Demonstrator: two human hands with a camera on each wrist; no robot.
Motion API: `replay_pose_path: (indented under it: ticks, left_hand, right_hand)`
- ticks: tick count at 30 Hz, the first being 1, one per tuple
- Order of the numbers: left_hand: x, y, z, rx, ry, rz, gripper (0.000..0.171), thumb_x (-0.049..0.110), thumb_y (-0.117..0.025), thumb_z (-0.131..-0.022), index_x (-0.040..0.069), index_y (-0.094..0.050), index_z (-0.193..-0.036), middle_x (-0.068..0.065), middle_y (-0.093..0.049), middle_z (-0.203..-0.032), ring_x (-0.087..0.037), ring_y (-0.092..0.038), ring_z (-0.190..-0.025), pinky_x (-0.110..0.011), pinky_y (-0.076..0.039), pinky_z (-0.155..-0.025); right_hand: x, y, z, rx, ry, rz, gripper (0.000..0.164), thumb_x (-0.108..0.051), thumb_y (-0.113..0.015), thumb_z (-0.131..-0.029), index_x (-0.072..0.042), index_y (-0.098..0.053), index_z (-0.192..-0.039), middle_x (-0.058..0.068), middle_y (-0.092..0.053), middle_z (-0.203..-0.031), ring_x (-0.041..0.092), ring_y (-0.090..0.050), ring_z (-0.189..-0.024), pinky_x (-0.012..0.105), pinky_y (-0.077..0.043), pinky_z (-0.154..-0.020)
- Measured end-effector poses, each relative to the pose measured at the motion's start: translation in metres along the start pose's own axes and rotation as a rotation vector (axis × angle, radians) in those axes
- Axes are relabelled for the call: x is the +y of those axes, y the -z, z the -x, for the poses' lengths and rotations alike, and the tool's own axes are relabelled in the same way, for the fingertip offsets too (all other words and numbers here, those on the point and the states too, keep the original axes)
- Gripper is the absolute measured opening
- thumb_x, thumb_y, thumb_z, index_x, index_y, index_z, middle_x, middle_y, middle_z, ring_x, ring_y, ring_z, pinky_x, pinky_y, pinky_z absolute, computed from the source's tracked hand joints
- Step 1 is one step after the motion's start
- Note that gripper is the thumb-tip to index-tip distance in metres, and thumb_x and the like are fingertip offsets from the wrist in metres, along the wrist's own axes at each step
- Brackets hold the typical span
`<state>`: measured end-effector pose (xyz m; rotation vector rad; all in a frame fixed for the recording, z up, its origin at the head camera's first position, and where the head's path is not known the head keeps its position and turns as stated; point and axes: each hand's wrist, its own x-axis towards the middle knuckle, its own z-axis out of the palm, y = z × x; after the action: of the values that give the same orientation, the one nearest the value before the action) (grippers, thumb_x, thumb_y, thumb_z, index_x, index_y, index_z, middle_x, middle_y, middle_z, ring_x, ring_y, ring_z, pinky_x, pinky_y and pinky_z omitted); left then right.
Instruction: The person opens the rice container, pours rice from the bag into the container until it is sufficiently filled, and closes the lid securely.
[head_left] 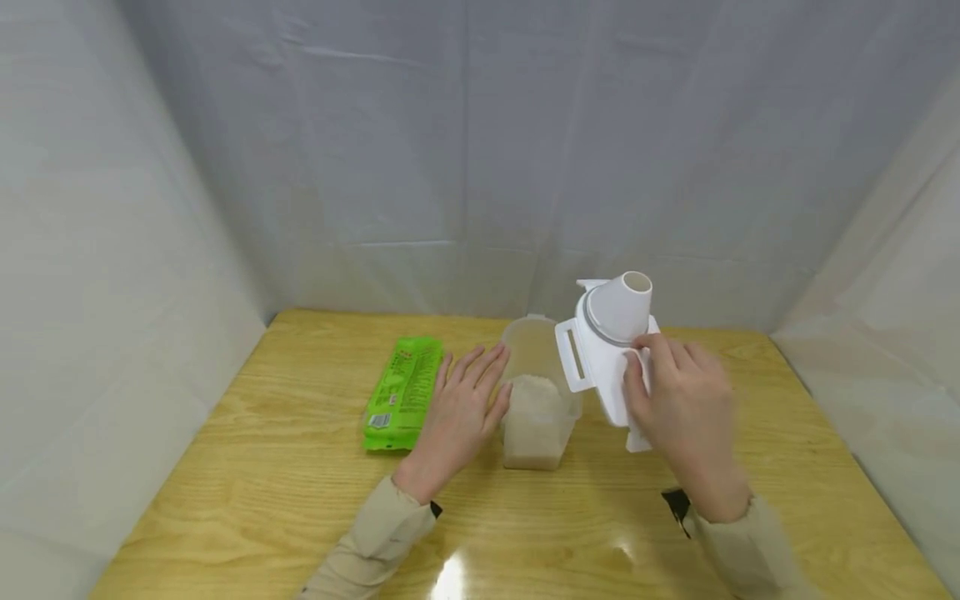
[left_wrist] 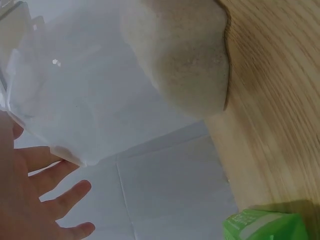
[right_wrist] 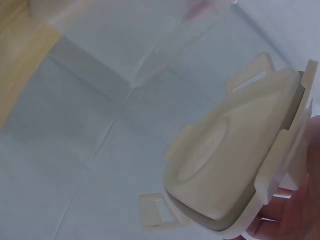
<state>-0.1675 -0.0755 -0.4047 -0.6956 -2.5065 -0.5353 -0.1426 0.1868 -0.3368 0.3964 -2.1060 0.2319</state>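
A clear plastic container stands on the table, partly filled with a pale, fine-grained food that looks like rice or flour. My left hand lies against the container's upper left side, fingers straight and spread, fingertips at the rim in the left wrist view. Up to the right of the container, my right hand grips a white lid with a conical spout on top and side clips hanging loose. The right wrist view shows the lid's underside, with fingers behind its edge.
A bright green printed packet lies on the wooden table just left of the left hand. Pale sheeting hangs behind the table and along both sides.
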Motion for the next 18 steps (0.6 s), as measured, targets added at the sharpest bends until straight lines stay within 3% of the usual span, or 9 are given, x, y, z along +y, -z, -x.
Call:
replay_pose_path:
  ticks: [13,18]
  left_hand:
    - [0.002,0.000,-0.002,0.016,0.030,0.114,0.050,0.035,-0.046,-0.107,0.006,-0.051,-0.148,-0.010,-0.049,-0.154,-0.033,-0.044,-0.142,-0.062,-0.024,-0.119]
    - [0.003,-0.001,-0.002,0.008,0.043,0.165,0.067,0.055,-0.027,-0.108,0.007,-0.051,-0.148,-0.012,-0.048,-0.154,-0.035,-0.045,-0.141,-0.064,-0.025,-0.118]
  right_hand:
    - [-0.032,-0.026,-0.006,-0.187,0.004,-0.036,0.015,-0.016,-0.068,-0.088,-0.001,-0.067,-0.090,0.011,-0.067,-0.070,0.034,-0.063,-0.067,0.044,-0.052,-0.060]
    - [-0.039,-0.036,-0.007,-0.198,0.003,-0.036,0.015,-0.016,-0.068,-0.087,-0.002,-0.067,-0.089,0.011,-0.068,-0.071,0.033,-0.063,-0.066,0.044,-0.051,-0.059]
